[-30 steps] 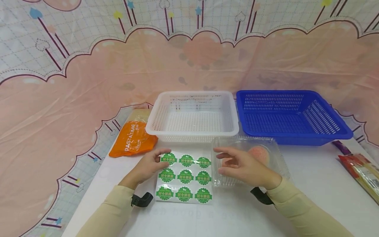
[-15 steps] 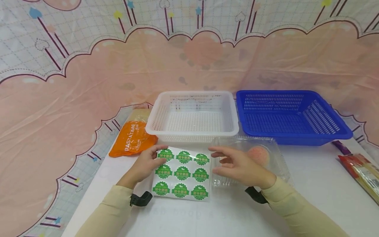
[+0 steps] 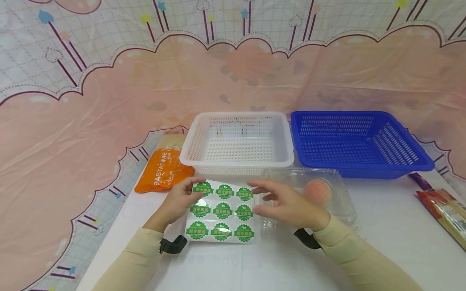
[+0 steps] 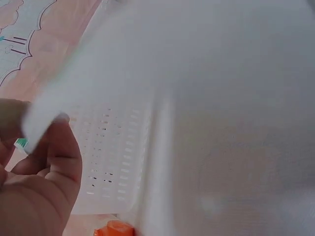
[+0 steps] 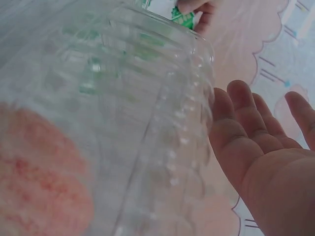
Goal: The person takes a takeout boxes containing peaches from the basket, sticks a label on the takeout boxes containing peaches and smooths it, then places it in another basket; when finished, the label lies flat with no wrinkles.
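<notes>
A white sheet of round green stickers is raised at a tilt above the white table. My left hand pinches its upper left corner between thumb and fingers; the left wrist view shows the sheet's blank back, with the hand at its corner. Fingers apart, my right hand hovers by the sheet's right edge, in front of a clear plastic clamshell box. Inside the box lies a peach-like pink round fruit. In the right wrist view the fingers are loosely extended beside the box wall.
Behind the sheet stands a white perforated basket, with a blue basket to its right. An orange PASTATIME bag lies at the left. A red and yellow packet and a purple one lie at the far right.
The left hand has lifted the sticker sheet and shifted it slightly left and back. The right hand has moved left to the sheet's right edge, uncovering more of the fruit.
</notes>
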`<action>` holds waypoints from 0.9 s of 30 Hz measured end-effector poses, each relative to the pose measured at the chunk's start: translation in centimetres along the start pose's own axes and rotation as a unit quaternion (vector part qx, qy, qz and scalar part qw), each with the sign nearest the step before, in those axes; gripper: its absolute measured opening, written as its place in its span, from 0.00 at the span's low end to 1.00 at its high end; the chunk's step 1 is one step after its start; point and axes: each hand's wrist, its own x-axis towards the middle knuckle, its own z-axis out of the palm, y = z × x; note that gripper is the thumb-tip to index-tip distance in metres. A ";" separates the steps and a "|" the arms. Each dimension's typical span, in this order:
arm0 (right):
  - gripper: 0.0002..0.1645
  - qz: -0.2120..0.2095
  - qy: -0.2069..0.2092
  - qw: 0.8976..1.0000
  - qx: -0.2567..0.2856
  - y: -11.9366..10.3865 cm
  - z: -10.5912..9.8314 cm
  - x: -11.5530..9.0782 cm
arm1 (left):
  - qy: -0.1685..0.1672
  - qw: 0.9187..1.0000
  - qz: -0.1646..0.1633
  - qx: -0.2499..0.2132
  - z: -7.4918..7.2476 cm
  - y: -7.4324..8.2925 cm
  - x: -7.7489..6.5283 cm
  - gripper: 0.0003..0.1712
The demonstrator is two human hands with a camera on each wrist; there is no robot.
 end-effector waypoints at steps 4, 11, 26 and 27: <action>0.34 -0.001 -0.007 1.000 -0.008 0.0 0.4 0.2 | 0.003 1.000 -0.001 0.009 0.1 0.2 -0.1 0.24; 0.36 0.003 -0.009 1.000 -0.011 -0.1 1.3 1.1 | 0.005 1.000 0.001 0.015 0.1 0.6 -0.3 0.26; 0.35 0.001 -0.028 1.000 -0.007 -0.2 2.4 3.4 | -0.004 1.000 0.004 -0.011 0.1 1.5 -0.8 0.27; 0.35 0.000 -0.028 1.000 -0.009 -0.1 2.5 3.6 | -0.003 1.000 0.004 -0.010 0.1 1.5 -0.8 0.27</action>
